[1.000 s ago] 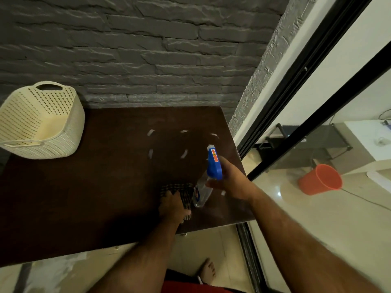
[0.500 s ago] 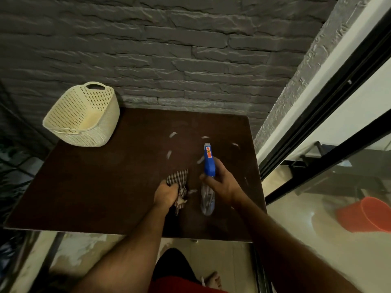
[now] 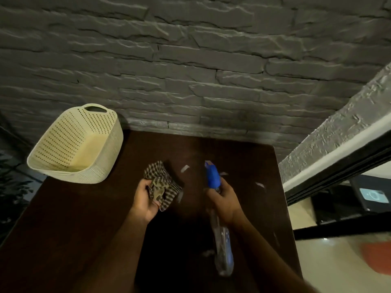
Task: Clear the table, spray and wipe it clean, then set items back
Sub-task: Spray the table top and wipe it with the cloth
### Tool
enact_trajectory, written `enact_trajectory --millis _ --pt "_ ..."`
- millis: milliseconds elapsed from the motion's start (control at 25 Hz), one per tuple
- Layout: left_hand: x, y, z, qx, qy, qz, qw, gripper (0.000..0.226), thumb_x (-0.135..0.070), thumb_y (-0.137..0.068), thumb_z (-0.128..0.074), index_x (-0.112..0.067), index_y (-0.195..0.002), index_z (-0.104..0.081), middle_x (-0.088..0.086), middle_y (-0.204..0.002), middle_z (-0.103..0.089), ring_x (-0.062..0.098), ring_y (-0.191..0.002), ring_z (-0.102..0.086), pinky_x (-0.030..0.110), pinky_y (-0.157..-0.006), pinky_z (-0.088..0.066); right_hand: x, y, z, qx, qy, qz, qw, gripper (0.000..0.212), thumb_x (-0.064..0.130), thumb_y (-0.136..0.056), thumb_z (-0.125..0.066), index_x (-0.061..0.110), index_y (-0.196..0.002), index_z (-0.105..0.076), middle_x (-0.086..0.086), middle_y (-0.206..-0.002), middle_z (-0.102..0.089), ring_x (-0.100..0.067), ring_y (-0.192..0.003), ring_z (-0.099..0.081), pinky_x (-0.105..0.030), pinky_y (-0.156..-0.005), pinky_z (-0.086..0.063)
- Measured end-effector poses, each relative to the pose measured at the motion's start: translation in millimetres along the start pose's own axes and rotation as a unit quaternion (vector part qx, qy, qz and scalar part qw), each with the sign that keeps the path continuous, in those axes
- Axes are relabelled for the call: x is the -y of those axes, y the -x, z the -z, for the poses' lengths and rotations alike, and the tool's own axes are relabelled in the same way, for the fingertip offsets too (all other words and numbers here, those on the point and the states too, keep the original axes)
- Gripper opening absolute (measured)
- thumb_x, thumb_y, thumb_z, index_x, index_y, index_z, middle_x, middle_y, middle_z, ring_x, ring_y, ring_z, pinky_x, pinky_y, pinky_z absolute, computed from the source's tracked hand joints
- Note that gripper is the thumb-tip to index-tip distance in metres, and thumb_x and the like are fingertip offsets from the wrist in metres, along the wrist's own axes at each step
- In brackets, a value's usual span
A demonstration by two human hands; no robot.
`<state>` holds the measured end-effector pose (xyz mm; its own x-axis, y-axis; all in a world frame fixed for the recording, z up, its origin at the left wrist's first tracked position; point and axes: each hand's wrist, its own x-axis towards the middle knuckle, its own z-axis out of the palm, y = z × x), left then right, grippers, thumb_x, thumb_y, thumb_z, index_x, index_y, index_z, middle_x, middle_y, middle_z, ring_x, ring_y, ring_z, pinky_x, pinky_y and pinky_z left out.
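Note:
A dark brown table [image 3: 69,225] stands against a grey stone wall. My right hand [image 3: 224,203] grips a spray bottle [image 3: 212,177] with a blue trigger head and a clear body, held over the table with the nozzle pointing away from me. My left hand [image 3: 145,197] holds a crumpled checked cloth [image 3: 163,182] lifted above the table's middle. Small white paper scraps [image 3: 185,168] lie on the tabletop around the bottle.
A cream perforated basket [image 3: 74,149] sits tilted at the table's back left corner. To the right run a black sliding door frame [image 3: 338,176] and a tiled floor with an orange bucket [image 3: 378,256]. A dark plant shows at far left.
My left hand lifted the checked cloth off the table and bunched it up. My right hand raised the spray bottle and aimed it forward. The view swung left and up.

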<state>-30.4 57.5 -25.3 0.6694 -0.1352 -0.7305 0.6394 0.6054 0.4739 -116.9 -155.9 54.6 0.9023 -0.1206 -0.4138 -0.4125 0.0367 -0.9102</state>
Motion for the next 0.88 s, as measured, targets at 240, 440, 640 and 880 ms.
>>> enact_trajectory --millis 240,440,640,880 --pt "-63 -77 -19 -0.030 -0.128 -0.111 0.985 0.060 -0.052 -0.084 -0.065 -0.021 -0.134 -0.052 0.009 -0.125 -0.064 0.026 -0.111 -0.064 0.046 -0.099 -0.048 26 -93 -22 0.008 0.000 -0.033 0.999 0.020 0.022 -0.084 -0.064 0.019 -0.103 -0.057 -0.006 -0.077 -0.064 -0.018 -0.059 -0.062 -0.035 -0.060 -0.052" --pt "-89 -111 -45 -0.118 -0.331 -0.299 0.887 0.020 -0.031 -0.089 -0.065 -0.027 -0.108 -0.058 -0.005 -0.099 -0.066 0.015 -0.091 -0.066 0.038 -0.083 -0.056 17 -115 -1 -0.008 0.014 -0.055 0.998 0.022 0.022 -0.085 -0.064 0.017 -0.105 -0.057 -0.004 -0.076 -0.065 -0.016 -0.061 -0.063 -0.034 -0.061 -0.051" --pt "-87 -154 -43 -0.152 -0.443 -0.336 0.817 0.019 -0.038 -0.088 -0.064 -0.032 -0.103 -0.055 -0.007 -0.099 -0.064 0.016 -0.094 -0.064 0.044 -0.088 -0.054 12 -98 10 0.046 0.010 -0.117 0.992 0.023 0.018 -0.089 -0.060 0.016 -0.112 -0.055 -0.008 -0.076 -0.062 -0.016 -0.056 -0.059 -0.025 -0.049 -0.052" --pt "-80 -170 -84 -0.221 -0.500 -0.373 0.750 0.034 -0.036 -0.093 -0.059 -0.016 -0.120 -0.055 -0.005 -0.103 -0.057 0.010 -0.093 -0.052 0.025 -0.080 -0.042 3 -105 7 0.129 -0.023 -0.135 0.982 0.024 0.019 -0.090 -0.059 0.016 -0.113 -0.052 -0.009 -0.070 -0.056 -0.017 -0.052 -0.055 -0.025 -0.048 -0.049"
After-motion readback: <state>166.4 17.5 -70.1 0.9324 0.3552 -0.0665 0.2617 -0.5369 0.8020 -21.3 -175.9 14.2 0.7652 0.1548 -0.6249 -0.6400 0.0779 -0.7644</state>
